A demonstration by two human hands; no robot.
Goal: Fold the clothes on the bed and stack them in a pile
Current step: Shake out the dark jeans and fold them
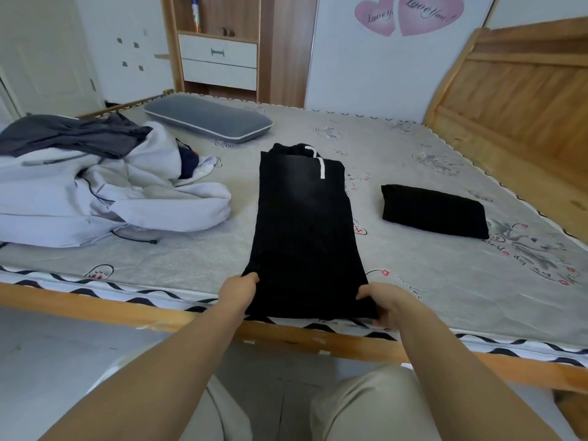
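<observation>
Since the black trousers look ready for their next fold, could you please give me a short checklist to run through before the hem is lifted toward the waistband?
1. Left hand grips the near left corner of the black trousers: ok.
2. Right hand grips the near right corner: ok.
3. Trousers lie flat and straight, legs doubled together: ok.
4. White drawstring tucked in: not ok, it lies on top at the waistband.
5. Folded black garment lies clear, apart to the right: ok.
6. Unfolded pile clear of the trousers: ok, apart to the left.
</observation>
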